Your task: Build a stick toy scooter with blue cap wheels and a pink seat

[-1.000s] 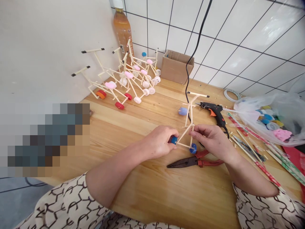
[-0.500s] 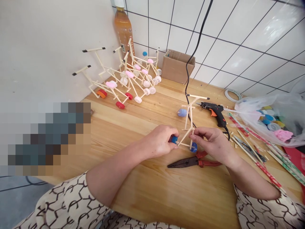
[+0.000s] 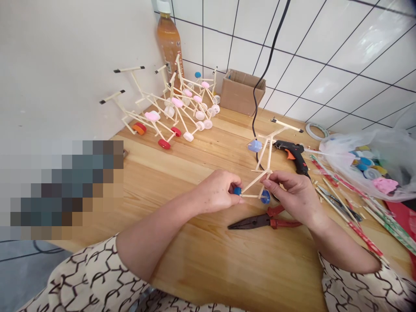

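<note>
The model tricycle [image 3: 269, 154], built of pale thin sticks, is right of centre in the scene, assembled into one frame. Its handlebar [image 3: 287, 125], black at both ends, is at the far end and slants, right end nearer. A light-blue wheel [image 3: 255, 146] sits at the far left of the frame. The near axle [image 3: 251, 196] runs left to right between two dark-blue wheels [image 3: 265, 196], the left one partly hidden.

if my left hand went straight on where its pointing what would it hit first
The left hand holds a blue wheel; past that, the wooden stick frame comes first, then probably the right hand, though depth is unclear.
</note>
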{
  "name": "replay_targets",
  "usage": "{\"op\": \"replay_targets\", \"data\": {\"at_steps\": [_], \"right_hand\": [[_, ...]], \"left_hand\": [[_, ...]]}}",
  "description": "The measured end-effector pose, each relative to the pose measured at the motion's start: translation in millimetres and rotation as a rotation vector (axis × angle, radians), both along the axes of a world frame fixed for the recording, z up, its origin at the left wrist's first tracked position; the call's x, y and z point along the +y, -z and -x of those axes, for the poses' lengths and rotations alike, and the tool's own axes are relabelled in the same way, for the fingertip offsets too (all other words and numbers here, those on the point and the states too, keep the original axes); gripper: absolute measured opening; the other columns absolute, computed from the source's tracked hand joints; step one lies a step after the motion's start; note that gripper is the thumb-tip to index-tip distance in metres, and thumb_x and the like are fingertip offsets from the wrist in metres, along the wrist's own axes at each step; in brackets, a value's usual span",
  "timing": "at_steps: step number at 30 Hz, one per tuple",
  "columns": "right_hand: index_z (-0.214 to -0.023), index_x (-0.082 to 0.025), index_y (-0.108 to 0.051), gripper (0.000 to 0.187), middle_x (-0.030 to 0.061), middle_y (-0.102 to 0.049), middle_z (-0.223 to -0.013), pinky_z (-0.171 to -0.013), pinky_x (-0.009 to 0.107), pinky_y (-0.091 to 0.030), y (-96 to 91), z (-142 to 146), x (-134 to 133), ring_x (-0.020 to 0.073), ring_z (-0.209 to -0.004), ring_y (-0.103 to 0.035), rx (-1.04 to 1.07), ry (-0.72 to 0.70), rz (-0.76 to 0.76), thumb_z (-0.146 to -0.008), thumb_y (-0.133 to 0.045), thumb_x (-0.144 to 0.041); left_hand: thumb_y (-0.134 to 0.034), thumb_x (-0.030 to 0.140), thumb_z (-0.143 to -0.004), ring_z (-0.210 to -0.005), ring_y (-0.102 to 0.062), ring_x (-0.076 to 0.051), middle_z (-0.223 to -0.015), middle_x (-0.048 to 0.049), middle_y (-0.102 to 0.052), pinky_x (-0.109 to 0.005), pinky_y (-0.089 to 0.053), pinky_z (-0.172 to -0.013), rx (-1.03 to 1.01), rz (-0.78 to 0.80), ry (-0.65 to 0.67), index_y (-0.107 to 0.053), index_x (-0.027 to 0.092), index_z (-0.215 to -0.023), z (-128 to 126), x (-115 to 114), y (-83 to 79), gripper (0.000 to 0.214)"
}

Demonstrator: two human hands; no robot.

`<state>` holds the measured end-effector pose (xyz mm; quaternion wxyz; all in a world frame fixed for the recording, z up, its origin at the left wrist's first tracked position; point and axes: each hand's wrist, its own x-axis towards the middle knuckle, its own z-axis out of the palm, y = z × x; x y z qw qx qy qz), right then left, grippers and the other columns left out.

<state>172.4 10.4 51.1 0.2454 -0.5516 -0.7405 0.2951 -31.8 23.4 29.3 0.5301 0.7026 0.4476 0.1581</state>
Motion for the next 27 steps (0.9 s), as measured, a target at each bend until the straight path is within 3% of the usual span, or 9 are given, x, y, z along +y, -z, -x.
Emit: {"op": "replay_targets", "data": {"at_steps": [5,27], "right_hand": [[-0.067,-0.018,-0.059,0.028,0.0006,-0.055,-0.063,-0.059,0.027,-0.040,1.7,-3.5,3.1,0.0136,-0.059,-0.048,-0.043,0.019,-0.031,-0.085,-0.051,-0.039],[-0.065,-0.017,-0.058,0.027,-0.0025,-0.045,-0.056,-0.051,0.023,-0.034,2.0,-0.8,3.4,0.0101,-0.053,-0.040,-0.094,-0.012,-0.034,-0.084,-0.049,-0.034]], "left_hand": [[-0.068,0.026,-0.066,-0.060,-0.056,-0.013,-0.065,0.0002,-0.063,-0.023,-0.040,-0.055,0.033,-0.059,-0.001,-0.066,0.015,-0.085,-0.1,0.9,0.2,0.022],[-0.069,0.023,-0.064,-0.058,-0.054,-0.012,-0.065,0.0011,-0.062,-0.023,-0.040,-0.055,0.044,-0.088,-0.028,-0.065,0.016,-0.086,-1.0,0.8,6.7,0.024]]}}
